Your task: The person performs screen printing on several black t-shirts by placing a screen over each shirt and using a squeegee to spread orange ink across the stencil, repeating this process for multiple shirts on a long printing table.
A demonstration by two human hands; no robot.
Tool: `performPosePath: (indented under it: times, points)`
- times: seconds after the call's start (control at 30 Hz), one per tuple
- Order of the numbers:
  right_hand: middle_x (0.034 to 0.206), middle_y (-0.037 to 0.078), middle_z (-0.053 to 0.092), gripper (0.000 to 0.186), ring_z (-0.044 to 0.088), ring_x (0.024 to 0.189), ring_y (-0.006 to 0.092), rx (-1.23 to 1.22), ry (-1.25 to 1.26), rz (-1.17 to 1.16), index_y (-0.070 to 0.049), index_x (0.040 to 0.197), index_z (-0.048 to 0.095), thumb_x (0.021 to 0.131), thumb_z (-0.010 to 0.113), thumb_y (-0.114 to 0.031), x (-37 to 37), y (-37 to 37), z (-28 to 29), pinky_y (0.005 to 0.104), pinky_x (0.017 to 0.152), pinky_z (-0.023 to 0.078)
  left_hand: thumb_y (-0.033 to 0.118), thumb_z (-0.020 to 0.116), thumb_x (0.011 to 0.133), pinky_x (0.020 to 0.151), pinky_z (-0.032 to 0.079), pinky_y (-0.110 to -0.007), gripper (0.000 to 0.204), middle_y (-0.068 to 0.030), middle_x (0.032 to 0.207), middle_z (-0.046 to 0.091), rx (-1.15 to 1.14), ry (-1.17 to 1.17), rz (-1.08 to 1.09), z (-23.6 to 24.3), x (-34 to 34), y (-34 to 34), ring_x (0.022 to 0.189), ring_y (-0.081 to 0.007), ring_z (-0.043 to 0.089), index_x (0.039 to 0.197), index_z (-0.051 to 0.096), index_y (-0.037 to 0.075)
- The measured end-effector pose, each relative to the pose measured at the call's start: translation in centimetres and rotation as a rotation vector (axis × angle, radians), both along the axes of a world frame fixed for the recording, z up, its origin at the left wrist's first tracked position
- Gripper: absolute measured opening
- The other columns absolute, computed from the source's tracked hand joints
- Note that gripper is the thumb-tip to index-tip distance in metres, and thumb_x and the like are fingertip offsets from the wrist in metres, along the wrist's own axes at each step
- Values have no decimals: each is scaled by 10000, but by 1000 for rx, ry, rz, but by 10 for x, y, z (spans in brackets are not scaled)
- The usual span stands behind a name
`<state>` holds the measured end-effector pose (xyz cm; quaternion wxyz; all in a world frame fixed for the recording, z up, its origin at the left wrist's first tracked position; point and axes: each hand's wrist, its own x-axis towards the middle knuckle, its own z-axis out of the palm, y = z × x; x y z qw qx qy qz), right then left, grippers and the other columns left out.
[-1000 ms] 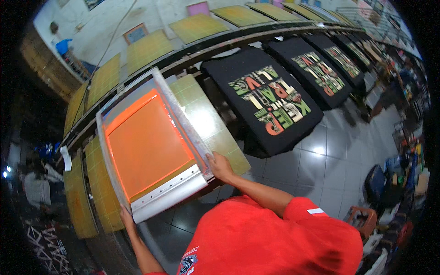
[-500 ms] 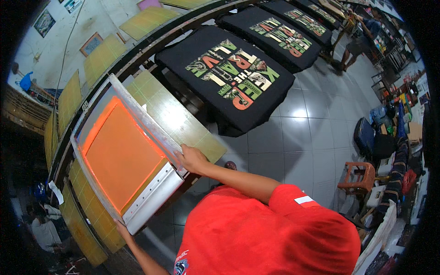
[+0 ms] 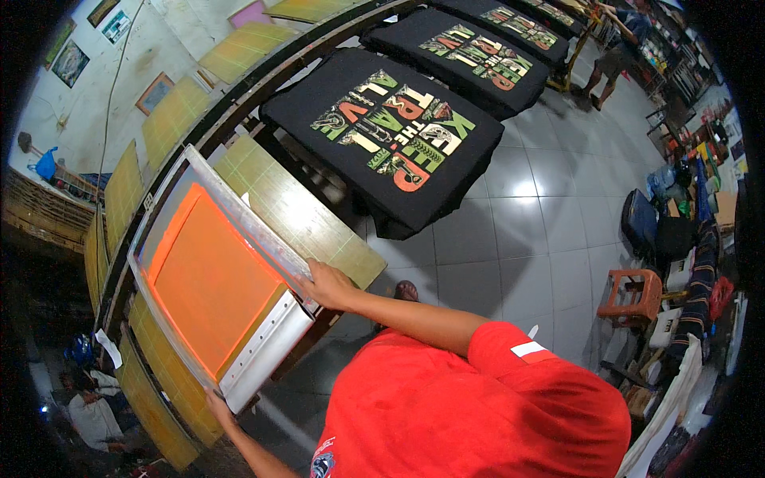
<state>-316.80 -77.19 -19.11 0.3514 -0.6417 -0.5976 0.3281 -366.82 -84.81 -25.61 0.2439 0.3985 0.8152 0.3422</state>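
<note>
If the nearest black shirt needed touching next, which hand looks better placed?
The right hand, probably: it grips the framed orange screen on the edge nearer the black shirt, while the left hand holds the farther side.

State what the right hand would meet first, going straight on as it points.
The grey rectangular screen frame, which the right hand touches; beyond, probably the flat orange panel, though depth is unclear.

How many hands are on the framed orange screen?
2: the left hand at the near-left corner of the framed orange screen, the right hand on its right side.
</note>
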Motion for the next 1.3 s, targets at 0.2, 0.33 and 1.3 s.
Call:
performPosePath:
  times: [0.2, 0.33, 1.3]
  points:
    - [974, 319, 629, 491, 619, 928, 483, 22, -30, 51, 63, 1053, 507, 948, 532, -415, 11, 1, 3, 551, 827, 479, 583, 335, 1001, 960, 428, -459, 764, -302, 1212, 605, -33, 42, 127, -24, -8, 3, 1091, -435, 583, 1248, 564, -103]
    - [926, 305, 635, 456, 619, 884, 484, 77, -45, 24, 51, 1023, 496, 945, 544, -396, 13, 3, -9, 547, 800, 476, 582, 320, 1003, 948, 428, -480, 770, -308, 1180, 619, 15, 57, 164, -19, 16, 4, 1084, -455, 581, 1222, 582, -108]
    - [960, 357, 618, 902, 636, 855, 488, 5, 287, 307, -93, 1558, 66, 915, 603, -426, 42, 21, -12, 498, 809, 505, 637, 365, 973, 1005, 430, -421, 847, -237, 1373, 502, -116, -507, 289, 8, 19, 9, 1192, -357, 542, 1390, 428, -98]
